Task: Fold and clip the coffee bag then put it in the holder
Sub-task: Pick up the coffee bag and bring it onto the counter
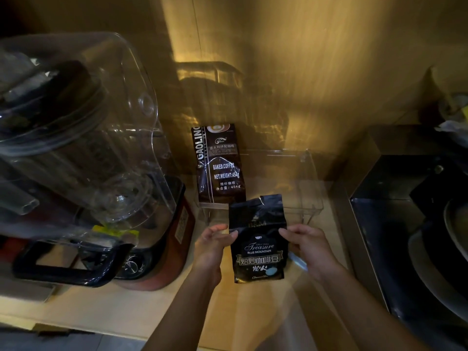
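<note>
Hands, left (212, 245) and right (305, 245), grip the upright black coffee bag (259, 245) by its sides above the counter (126, 307), near the clear holder (307, 196).

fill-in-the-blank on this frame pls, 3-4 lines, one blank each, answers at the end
1. The black bag is held by ____ hands, the left hand and right hand on its opposite sides.
2. The brown bag stands in the clear ____.
3. The blender sits to the ____ of the brown bag.
4. The black bag's top is not yet ____: it stands straight up.

Answers: both; holder; left; folded
</note>
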